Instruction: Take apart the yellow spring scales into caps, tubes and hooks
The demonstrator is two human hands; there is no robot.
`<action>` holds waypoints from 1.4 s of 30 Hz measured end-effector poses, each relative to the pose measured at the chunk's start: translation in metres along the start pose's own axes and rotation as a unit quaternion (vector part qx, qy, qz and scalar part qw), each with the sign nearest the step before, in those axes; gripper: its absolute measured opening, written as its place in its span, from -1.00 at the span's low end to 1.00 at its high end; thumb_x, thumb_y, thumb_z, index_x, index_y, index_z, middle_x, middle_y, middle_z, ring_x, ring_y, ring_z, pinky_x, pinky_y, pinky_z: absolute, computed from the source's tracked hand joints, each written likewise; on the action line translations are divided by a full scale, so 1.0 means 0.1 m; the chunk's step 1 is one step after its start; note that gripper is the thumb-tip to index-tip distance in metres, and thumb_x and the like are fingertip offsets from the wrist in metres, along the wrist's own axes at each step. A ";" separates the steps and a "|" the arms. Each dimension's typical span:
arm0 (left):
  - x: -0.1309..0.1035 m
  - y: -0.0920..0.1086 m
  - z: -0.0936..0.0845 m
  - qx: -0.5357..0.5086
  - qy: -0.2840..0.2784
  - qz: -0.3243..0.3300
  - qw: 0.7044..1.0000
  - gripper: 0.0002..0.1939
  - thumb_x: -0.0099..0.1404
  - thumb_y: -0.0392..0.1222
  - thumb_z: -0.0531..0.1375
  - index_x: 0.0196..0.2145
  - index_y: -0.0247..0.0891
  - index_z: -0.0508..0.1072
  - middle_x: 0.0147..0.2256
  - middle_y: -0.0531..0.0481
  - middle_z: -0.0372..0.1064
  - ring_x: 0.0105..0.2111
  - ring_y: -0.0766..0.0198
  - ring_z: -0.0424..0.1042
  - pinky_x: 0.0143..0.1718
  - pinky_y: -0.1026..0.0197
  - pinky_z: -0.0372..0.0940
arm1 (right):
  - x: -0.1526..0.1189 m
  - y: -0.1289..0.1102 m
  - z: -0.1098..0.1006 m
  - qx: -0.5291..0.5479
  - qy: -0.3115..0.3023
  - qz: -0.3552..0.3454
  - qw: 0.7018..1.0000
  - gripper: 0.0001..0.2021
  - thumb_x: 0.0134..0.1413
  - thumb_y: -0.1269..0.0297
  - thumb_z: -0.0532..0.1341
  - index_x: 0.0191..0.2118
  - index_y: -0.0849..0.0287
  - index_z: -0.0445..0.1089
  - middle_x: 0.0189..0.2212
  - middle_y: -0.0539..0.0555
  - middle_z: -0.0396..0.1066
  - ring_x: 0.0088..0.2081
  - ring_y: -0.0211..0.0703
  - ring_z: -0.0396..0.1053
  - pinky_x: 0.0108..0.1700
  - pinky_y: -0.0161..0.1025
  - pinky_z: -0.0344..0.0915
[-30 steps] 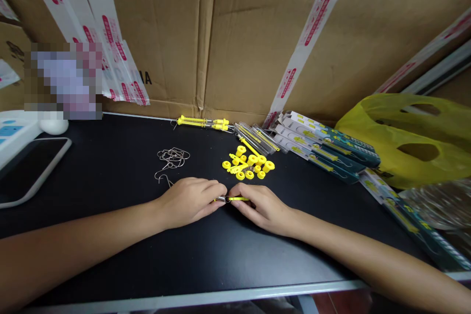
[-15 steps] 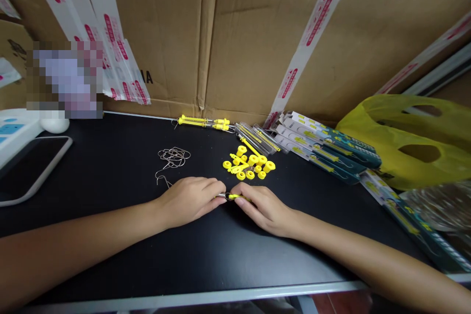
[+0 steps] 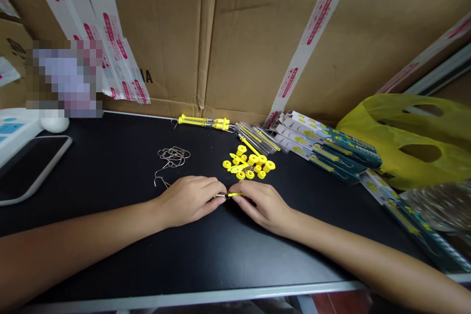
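My left hand (image 3: 191,200) is closed on a thin metal spring (image 3: 221,196), most of it hidden under the fingers. Pinched in my right hand (image 3: 263,206) is a small flat yellow plastic strip (image 3: 235,195). A wire loop at the spring's end meets the tip of the strip between my fingertips; whether it is hooked through cannot be made out. Just beyond my right hand lies a pile of yellow caps (image 3: 252,160) with small strips and small springs. Bent wire hooks (image 3: 174,157) lie in a tangle beyond my left hand.
Along the back lie assembled yellow spring scales (image 3: 202,121) and clear tubes (image 3: 257,137). Printed boxes (image 3: 324,144) and a yellow plastic bag (image 3: 405,142) are on the right. A phone (image 3: 33,167) rests at left by a white device (image 3: 18,125). Cardboard (image 3: 162,34) stands behind the black table (image 3: 165,260).
Both hands stay nearly in place. The right fingers have shifted slightly, and the yellow strip now lies a little higher and straighter against the spring's loop.
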State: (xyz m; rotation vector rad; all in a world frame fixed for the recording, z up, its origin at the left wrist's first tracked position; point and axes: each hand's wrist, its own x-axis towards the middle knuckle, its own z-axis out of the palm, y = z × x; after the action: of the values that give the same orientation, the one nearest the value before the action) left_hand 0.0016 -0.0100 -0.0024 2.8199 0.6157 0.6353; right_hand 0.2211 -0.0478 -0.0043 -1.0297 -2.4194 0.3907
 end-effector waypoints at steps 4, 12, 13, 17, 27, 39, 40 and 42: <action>0.00 0.00 -0.01 -0.009 0.019 -0.005 1.000 -0.81 0.40 -0.19 -0.05 -0.25 -0.26 0.32 -0.34 0.04 0.36 -0.36 0.32 0.37 -0.32 0.29 0.23 | 0.00 -0.02 -0.02 -0.004 -0.007 -0.011 1.000 -0.84 0.28 0.29 0.00 -0.15 0.19 0.26 -0.30 0.10 0.42 -0.31 -0.23 0.37 -0.25 -0.32 0.26; -0.01 -0.03 0.03 -0.009 0.030 0.036 0.999 -0.81 0.41 -0.18 -0.04 -0.27 -0.29 0.30 -0.33 0.01 0.36 -0.33 0.31 0.37 -0.27 0.29 0.24 | 0.00 -0.03 0.01 -0.014 -0.013 0.005 1.000 -0.83 0.28 0.25 0.01 -0.24 0.19 0.27 -0.39 0.07 0.40 -0.40 -0.25 0.33 -0.35 -0.35 0.21; -0.01 -0.03 0.03 -0.002 0.028 0.044 0.999 -0.80 0.41 -0.18 -0.04 -0.28 -0.29 0.31 -0.34 0.01 0.35 -0.34 0.31 0.36 -0.27 0.28 0.24 | -0.01 -0.04 0.02 -0.019 -0.018 0.005 1.000 -0.82 0.29 0.26 -0.01 -0.26 0.19 0.27 -0.42 0.06 0.39 -0.42 -0.26 0.32 -0.37 -0.36 0.20; -0.02 -0.03 0.03 0.041 0.020 0.059 0.997 -0.78 0.41 -0.18 -0.07 -0.29 -0.28 0.31 -0.35 0.00 0.34 -0.36 0.30 0.35 -0.30 0.27 0.23 | -0.02 -0.08 0.03 -0.008 -0.037 0.033 0.999 -0.79 0.30 0.28 -0.06 -0.32 0.19 0.24 -0.52 0.01 0.29 -0.50 -0.28 0.25 -0.43 -0.37 0.14; 0.00 -0.03 0.03 0.059 -0.005 0.070 0.996 -0.74 0.42 -0.22 -0.11 -0.30 -0.24 0.35 -0.38 0.04 0.30 -0.41 0.34 0.31 -0.34 0.29 0.20 | 0.01 -0.09 -0.06 0.163 -0.091 0.082 0.979 -0.68 0.34 0.21 -0.11 -0.32 0.21 0.30 -0.41 0.02 0.36 -0.41 -0.31 0.29 -0.30 -0.37 0.19; 0.00 -0.02 0.01 0.093 0.018 0.086 0.992 -0.74 0.41 -0.24 -0.08 -0.26 -0.23 0.38 -0.38 0.05 0.32 -0.42 0.35 0.31 -0.37 0.29 0.20 | 0.06 -0.02 -0.13 0.405 -0.157 0.158 0.887 -0.56 0.26 0.00 0.00 -0.35 0.32 0.34 -0.64 -0.10 0.09 -0.57 -0.38 0.05 -0.50 -0.40 0.01; 0.00 -0.01 0.01 0.101 0.020 0.089 0.991 -0.75 0.41 -0.24 -0.08 -0.26 -0.23 0.38 -0.38 0.05 0.33 -0.42 0.35 0.31 -0.37 0.28 0.20 | 0.07 -0.01 -0.14 0.410 -0.159 0.155 0.885 -0.56 0.25 0.00 0.01 -0.36 0.33 0.35 -0.64 -0.10 0.11 -0.56 -0.38 0.07 -0.49 -0.39 0.02; -0.01 -0.01 0.02 0.112 0.022 0.093 0.989 -0.76 0.40 -0.25 -0.07 -0.25 -0.23 0.38 -0.37 0.05 0.32 -0.42 0.35 0.31 -0.37 0.28 0.19 | 0.08 -0.01 -0.15 0.420 -0.163 0.154 0.880 -0.57 0.24 0.01 0.03 -0.36 0.33 0.35 -0.64 -0.10 0.12 -0.57 -0.39 0.08 -0.48 -0.39 0.02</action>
State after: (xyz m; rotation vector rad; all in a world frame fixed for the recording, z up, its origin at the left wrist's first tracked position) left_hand 0.0013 -0.0091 -0.0046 3.1079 0.4610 0.7012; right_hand 0.2240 -0.0412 0.0113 -0.9586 -1.9505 1.6603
